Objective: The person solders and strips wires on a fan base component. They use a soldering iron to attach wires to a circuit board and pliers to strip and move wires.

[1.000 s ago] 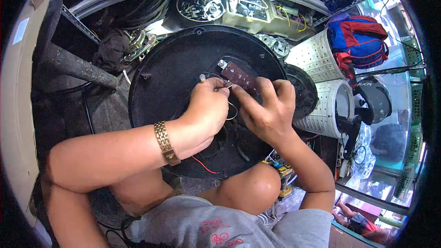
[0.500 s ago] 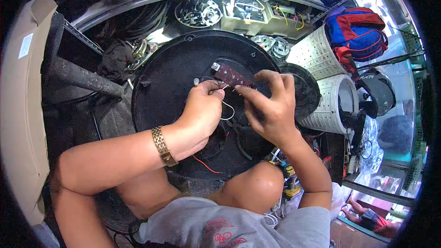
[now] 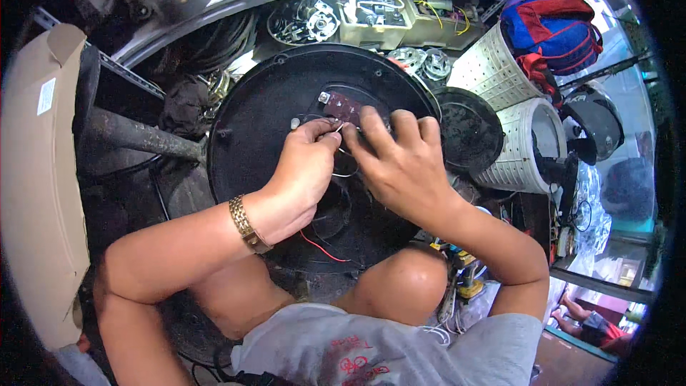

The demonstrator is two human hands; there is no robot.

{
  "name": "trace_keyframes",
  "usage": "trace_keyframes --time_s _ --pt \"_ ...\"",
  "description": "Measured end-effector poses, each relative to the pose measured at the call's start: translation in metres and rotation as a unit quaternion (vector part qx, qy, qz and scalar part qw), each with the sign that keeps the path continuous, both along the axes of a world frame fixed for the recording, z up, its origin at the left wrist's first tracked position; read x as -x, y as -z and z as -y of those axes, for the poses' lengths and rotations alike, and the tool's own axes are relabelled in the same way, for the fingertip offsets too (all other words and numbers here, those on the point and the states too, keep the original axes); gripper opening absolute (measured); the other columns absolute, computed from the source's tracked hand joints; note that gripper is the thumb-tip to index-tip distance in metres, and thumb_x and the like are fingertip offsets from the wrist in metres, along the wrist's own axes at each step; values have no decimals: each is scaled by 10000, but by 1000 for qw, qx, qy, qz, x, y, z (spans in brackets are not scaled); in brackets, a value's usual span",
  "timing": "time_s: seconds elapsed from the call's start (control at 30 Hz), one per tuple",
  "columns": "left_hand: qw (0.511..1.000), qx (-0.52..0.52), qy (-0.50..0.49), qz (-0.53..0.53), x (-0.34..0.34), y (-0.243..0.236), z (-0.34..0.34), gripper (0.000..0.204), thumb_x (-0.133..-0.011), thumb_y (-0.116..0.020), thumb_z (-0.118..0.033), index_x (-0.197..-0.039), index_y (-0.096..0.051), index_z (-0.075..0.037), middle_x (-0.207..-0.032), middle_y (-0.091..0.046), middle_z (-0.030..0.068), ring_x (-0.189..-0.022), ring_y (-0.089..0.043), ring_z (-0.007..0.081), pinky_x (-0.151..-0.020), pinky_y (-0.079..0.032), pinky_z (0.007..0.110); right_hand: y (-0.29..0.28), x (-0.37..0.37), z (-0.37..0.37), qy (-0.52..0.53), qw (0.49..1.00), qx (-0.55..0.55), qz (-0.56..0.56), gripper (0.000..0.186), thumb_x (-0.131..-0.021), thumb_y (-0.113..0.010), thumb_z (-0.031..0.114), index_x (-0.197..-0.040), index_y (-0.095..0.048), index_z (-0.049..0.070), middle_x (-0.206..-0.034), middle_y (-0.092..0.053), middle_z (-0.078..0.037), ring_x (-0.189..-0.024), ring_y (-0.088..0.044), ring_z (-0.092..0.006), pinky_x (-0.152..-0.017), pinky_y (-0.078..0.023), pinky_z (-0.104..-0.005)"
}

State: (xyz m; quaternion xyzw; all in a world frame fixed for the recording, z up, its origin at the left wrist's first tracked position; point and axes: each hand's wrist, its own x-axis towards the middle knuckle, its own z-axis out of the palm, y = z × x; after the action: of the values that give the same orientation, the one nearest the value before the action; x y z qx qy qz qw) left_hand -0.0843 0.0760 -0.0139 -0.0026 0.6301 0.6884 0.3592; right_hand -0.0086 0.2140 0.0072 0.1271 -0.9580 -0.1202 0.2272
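My left hand [image 3: 306,161] is closed in a pinch on a thin white wire [image 3: 346,174], which loops down between my hands. The index fingertip of my right hand [image 3: 400,164] meets the wire beside the left fingertips; its thumb is hidden beneath, its other fingers are curled and apart. Just beyond the fingertips lies a flat dark red-brown board [image 3: 343,106] with a small metal terminal [image 3: 324,97] at one end. A small white knob-like piece [image 3: 295,123] shows beside my left hand. Below everything is a large round black base [image 3: 246,118].
A red wire [image 3: 325,251] trails over the base's near part. At right stand white perforated baskets [image 3: 493,64], one topped by a blue and red bag [image 3: 554,32]. Beige housings [image 3: 375,32] and metal parts line the far side. A cardboard sheet [image 3: 43,193] stands at left.
My right hand has come left and turned, its fingertips now at the left hand's pinch. The left hand has shifted slightly left, still pinching the wire.
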Motion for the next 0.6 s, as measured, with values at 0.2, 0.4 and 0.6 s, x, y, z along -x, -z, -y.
trace_keyframes --time_s 0.2,0.4,0.6 --pt "997 15 63 38 -2 -8 23 350 -910 -523 -103 -1237 -493 16 -1086 -599 66 -1019 -537 160 -901 -399 299 -19 -19 -27 -29 973 228 31 407 -614 -696 148 -1018 -653 128 -1088 -534 -113 -896 -489 -282 -743 -406 -404" --pt "991 -46 125 -14 -11 -32 47 612 -881 -575 -137 -1404 -299 23 -1343 -464 125 -1225 -450 213 -1027 -348 360 3 -62 -96 128 910 372 -131 266 -718 -629 28 -976 -680 68 -1022 -559 -131 -905 -531 -251 -787 -431 -326" --pt "917 170 134 -336 2 -60 74 476 -808 -600 -179 -1235 -507 7 -1252 -495 136 -1208 -448 256 -1031 -343 387 115 -119 -156 241 830 467 -188 178 -771 -592 5 -934 -663 19 -910 -612 -108 -844 -573 -215 -763 -448 -299"
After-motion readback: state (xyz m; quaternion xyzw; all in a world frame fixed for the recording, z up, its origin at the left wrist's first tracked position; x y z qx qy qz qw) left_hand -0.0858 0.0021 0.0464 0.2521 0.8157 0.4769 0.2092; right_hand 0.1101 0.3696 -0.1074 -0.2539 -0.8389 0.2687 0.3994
